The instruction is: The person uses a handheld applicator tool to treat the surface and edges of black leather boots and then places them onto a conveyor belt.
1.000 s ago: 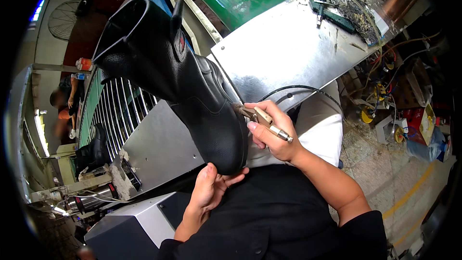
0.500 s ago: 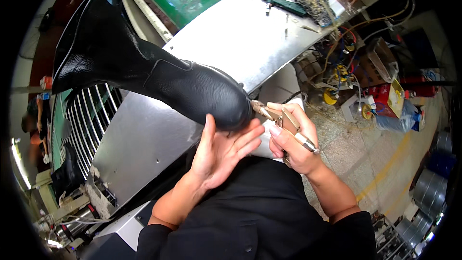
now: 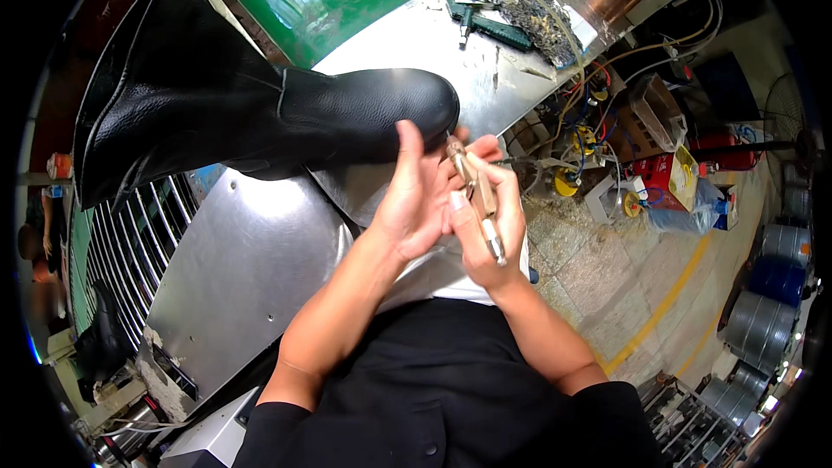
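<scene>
Black boot (image 3: 260, 121) is lying flatter now, toe swung right. Left hand (image 3: 416, 199) is pressing open against it. Right hand (image 3: 485, 225) is still pinching the metal tool (image 3: 475, 195).

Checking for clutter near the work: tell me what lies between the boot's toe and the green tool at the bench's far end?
In the head view, only bare metal bench top lies between the black boot toe and the green tool.

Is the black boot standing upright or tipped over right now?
Tipped. The black boot lies near horizontal above the metal table, toe at the left hand, shaft opening pointing away to the left.
</scene>
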